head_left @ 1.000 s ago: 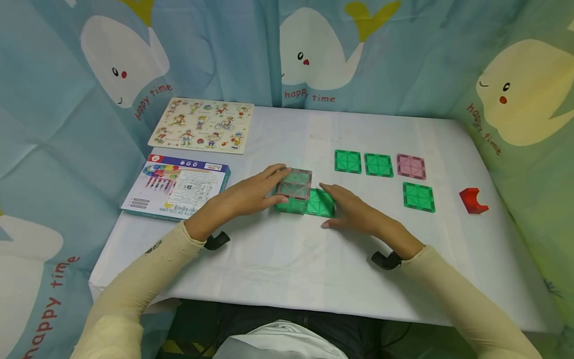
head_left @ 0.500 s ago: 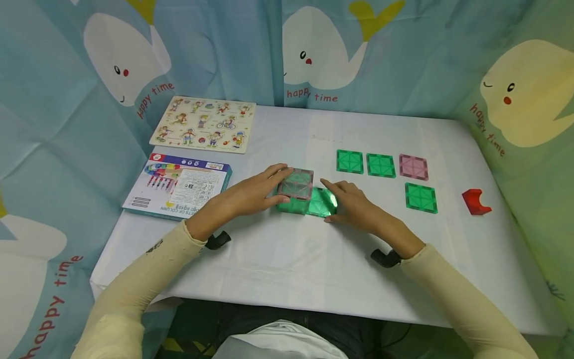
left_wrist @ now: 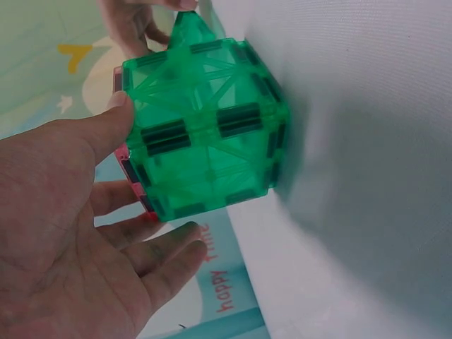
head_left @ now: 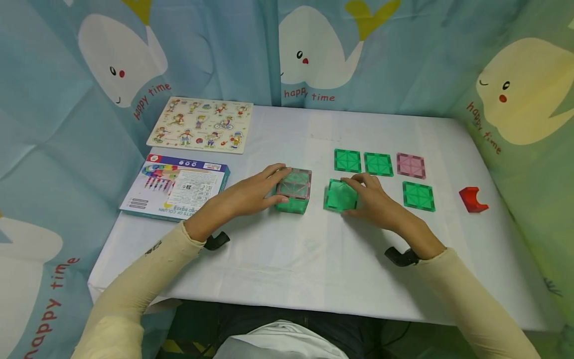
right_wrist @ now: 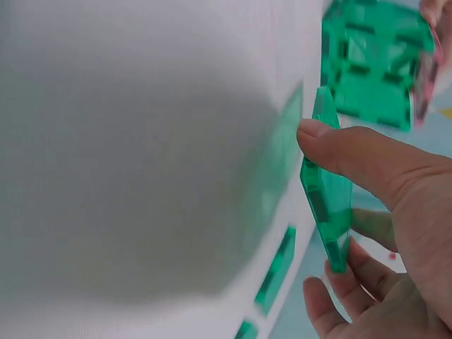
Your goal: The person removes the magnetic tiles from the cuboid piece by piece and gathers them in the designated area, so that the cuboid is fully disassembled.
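The relation that matters most, as I judge it, is the gap between a square green translucent plastic tile (head_left: 339, 197) and a cube of green translucent plastic panels (head_left: 291, 206): the tile is on the right of the cube, apart from it, roughly level with it across the white cloth-covered worktop (head_left: 269, 279). The right hand (head_left: 377, 205) is nearer the tile and pinches it by near and far edges, thumb against fingers; being square, it has no long axis. It appears raised off the cloth, a green tint falling below. The left hand (head_left: 251, 194) holds the cube from its left, thumb and fingers spread around the translucent pink panel (head_left: 294, 183) on top. The panels are smooth and glossy, with ribs crossing their faces and dark strips along their rims; the cloth looks matt and finely woven. Beyond the right hand lies a curved, notched red block (head_left: 471, 200), opaque by its look.
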A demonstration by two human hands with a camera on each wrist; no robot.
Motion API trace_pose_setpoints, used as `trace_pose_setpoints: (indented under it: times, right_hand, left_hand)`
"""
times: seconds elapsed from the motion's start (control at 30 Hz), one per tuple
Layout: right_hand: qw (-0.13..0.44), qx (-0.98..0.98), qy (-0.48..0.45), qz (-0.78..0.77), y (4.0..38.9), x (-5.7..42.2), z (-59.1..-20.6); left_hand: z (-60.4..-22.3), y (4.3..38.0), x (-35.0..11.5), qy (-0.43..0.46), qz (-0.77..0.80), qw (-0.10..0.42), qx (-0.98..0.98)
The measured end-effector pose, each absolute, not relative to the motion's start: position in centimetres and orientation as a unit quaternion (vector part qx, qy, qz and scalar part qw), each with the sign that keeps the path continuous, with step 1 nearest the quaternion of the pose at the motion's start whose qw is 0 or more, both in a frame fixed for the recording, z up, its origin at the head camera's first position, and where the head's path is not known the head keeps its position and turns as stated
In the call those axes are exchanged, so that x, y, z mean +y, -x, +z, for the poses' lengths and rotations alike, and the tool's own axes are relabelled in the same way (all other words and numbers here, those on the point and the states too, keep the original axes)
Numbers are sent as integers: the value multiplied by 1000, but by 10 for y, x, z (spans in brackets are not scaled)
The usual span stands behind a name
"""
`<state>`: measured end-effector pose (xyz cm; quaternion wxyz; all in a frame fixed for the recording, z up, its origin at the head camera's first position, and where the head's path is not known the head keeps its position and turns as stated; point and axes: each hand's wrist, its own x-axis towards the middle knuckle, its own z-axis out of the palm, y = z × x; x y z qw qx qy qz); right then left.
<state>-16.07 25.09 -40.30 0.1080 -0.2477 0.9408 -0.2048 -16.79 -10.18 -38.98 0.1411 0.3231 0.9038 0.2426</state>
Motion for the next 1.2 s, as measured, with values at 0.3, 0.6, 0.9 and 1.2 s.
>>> trace_pose_setpoints:
  times: [0.3,0.6,0.9,1.2]
  right_hand:
    - [124,941,219,-225,169,301,-394]
    - [158,941,204,-217,178,340,-389]
    - [176,947,185,-196,186,358,-395]
    - [187,954,160,-171,190,360,-402]
  left_hand:
    - [-389,168,-102,-325,243,140,903]
    - [-391,167,-102,-325,242,139,904]
    - [-390,167,-103,-324,241,139,904]
    - [-389,167,-102,-327,241,137,903]
